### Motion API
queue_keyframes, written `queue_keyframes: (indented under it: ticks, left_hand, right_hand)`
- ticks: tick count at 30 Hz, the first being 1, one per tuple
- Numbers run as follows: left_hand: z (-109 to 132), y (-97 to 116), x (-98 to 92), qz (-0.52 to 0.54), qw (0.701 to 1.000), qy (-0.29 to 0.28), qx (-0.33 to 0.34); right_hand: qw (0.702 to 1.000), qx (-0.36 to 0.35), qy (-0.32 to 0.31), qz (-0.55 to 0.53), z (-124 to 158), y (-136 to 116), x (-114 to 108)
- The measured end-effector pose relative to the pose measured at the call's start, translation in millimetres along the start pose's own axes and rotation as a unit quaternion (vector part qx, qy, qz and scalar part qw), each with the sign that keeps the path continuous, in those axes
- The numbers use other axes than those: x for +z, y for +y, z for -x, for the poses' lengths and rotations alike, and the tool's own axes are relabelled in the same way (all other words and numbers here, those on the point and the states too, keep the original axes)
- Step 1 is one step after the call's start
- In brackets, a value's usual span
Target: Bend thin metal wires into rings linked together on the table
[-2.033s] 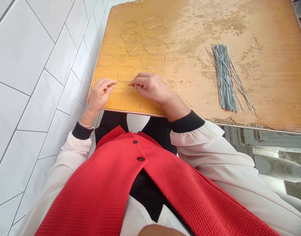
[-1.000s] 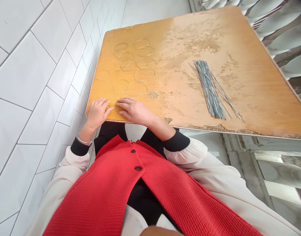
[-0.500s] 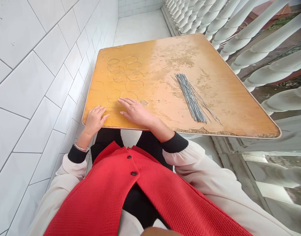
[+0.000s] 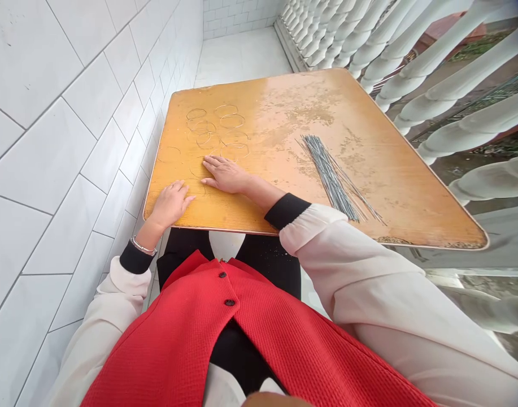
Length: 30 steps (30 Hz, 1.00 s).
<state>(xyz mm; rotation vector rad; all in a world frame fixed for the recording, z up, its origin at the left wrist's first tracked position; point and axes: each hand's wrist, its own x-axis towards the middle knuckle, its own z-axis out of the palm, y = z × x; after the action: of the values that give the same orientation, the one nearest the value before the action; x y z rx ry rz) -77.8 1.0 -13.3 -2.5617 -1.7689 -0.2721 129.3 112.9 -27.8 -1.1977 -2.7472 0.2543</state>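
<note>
Thin wire rings (image 4: 235,143) lie flat on the orange veneered tabletop (image 4: 415,209), clustered just ahead of the right hand (image 4: 227,175), several overlapping; a fainter ring sits near its fingertips, toward the left hand (image 4: 170,204). Judged light, springy, easily nudged; likely to skate on this smooth top, with little wire to grip, so best pinched at one edge of the rim and lifted from that side. Right hand lies palm down, fingers extended and close together, holding nothing; forearm reaches forward, black cuff (image 4: 287,210) off the table. Left hand rests palm down by the near table edge, fingers loosely curled and narrow, also empty; metal bracelet (image 4: 142,246) on its wrist. Off to the right of the right hand, a bundle of straight grey wire rods (image 4: 331,178); looks stiff, easiest taken at the loose ends.
</note>
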Motion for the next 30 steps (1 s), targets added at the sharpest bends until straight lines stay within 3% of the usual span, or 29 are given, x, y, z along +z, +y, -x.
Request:
queue_keyframes:
  ticks: [6, 13, 23, 26, 28, 30]
  left_hand:
    - [-22, 11, -2.6, -0.030, 0.999, -0.023, -0.017]
    - [-44, 11, 5.0, -0.049, 0.997, 0.001, -0.051]
    - [-11, 12, 14.7, -0.001, 0.996, 0.073, -0.049]
    - [0, 8, -2.4, 0.020, 0.988, 0.154, 0.004]
    - [5, 6, -20.2, 0.065, 0.969, 0.237, 0.034]
    - [6, 5, -34.6, 0.118, 0.950, 0.286, 0.045]
  right_hand:
    - [1.000, -0.010, 0.019, 0.005, 5, 5, -5]
    - [0.998, -0.020, 0.056, -0.002, 47, -5, -4]
    - [0.999, -0.010, 0.028, 0.010, 79, -21, -6]
    - [0.999, -0.032, 0.041, -0.006, 105, -18, -7]
    - [0.995, -0.039, 0.084, -0.029, 127, -6, -7]
    - [0.985, 0.005, 0.162, -0.055, 149, 16, -7]
